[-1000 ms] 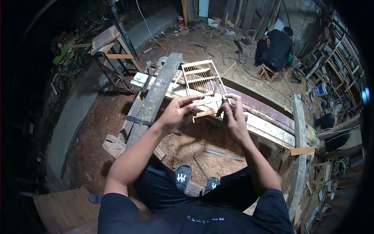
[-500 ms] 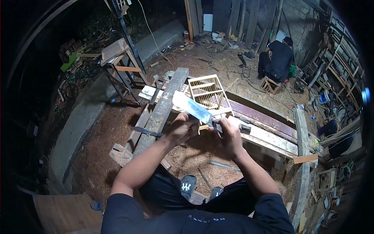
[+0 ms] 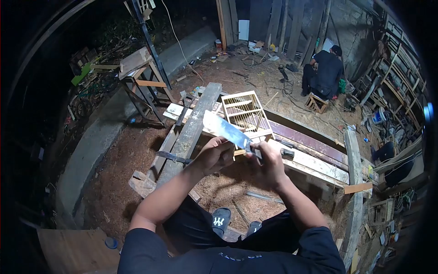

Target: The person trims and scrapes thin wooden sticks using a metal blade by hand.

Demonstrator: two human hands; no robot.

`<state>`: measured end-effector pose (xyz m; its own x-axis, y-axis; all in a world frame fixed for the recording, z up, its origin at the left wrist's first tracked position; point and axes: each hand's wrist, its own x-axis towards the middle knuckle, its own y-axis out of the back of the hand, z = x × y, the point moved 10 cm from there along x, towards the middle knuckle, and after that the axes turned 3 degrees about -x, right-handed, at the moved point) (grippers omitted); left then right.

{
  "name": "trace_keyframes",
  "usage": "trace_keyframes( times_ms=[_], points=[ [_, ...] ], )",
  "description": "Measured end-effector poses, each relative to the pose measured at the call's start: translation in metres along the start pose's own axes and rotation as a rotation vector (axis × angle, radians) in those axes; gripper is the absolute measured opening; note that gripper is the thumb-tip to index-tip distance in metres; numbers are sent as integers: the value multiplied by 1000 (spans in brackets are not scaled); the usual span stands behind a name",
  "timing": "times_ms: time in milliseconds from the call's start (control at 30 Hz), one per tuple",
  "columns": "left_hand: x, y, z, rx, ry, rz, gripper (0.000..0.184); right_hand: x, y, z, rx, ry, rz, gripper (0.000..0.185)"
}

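Observation:
A broad, shiny cleaver-like knife (image 3: 223, 128) is held up in front of me, its blade pointing up and to the left. My right hand (image 3: 270, 164) is closed around its dark handle. My left hand (image 3: 213, 156) is curled just below the blade, fingertips at its lower edge; what it pinches, if anything, is hidden. Behind the blade stands a wooden birdcage (image 3: 246, 112) with thin bars, partly covered by the knife. Another long blade (image 3: 169, 156) lies by my left wrist, and a black-handled tool (image 3: 287, 152) rests on the boards right of my right hand.
A thick grey plank (image 3: 194, 121) slopes along the left side of the bench boards (image 3: 315, 162). Another upright-running plank (image 3: 353, 169) lies at right. A wooden stand (image 3: 141, 84) is at the back left. A person (image 3: 326, 73) crouches farther back. Shavings cover the ground.
The view has shifted slightly, so the bench and cage sit a little lower. Both hands keep their places around the knife, with only a small tilt in the blade.

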<state>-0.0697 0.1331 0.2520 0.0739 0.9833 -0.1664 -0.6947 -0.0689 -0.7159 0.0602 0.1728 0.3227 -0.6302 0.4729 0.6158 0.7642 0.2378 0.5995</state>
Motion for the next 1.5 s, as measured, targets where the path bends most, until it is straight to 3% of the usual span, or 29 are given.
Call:
trace_keyframes(
  times_ms=[100,200,267,400,500,633,800,867,933,1000,1033,1100,1133,1333,1400,1500],
  points=[
    [-3,-7,8,115,-31,34,41,-1,9,54,232,-316,158,14],
    [-1,-10,9,204,-23,-16,44,6,44,80,210,-508,258,11],
    [-2,-15,11,239,-26,-50,44,4,53,98,353,-453,355,18],
    [4,-3,7,357,15,32,40,-1,49,98,631,-602,382,28],
    [14,-3,2,503,13,-41,36,-7,40,110,817,-645,410,33],
    [21,-7,-7,629,26,-122,35,-10,48,115,878,-719,494,17],
    [22,-25,-8,666,-12,-192,37,-16,55,124,710,-677,508,18],
    [27,-19,-7,515,-3,-136,38,-11,57,115,726,-584,519,29],
    [30,-22,-7,495,-25,-115,40,-5,54,96,723,-479,407,53],
    [32,-27,-5,393,-36,-83,41,2,53,75,247,-272,298,53],
    [30,-35,-3,373,-48,-155,37,-6,35,79,295,-382,139,50],
    [35,-32,-6,327,-45,-111,38,1,30,46,114,-110,96,49],
    [38,-26,-7,280,-43,-59,38,-5,24,40,59,-165,-9,51],
    [39,-36,-8,240,-45,-64,36,-8,38,28,-35,-76,122,54],
    [43,-34,-9,161,-50,-77,34,-14,26,17,-190,-44,-1,55],
    [42,-35,-15,184,0,-63,30,-10,44,35,-131,-118,136,54]
  ],
)
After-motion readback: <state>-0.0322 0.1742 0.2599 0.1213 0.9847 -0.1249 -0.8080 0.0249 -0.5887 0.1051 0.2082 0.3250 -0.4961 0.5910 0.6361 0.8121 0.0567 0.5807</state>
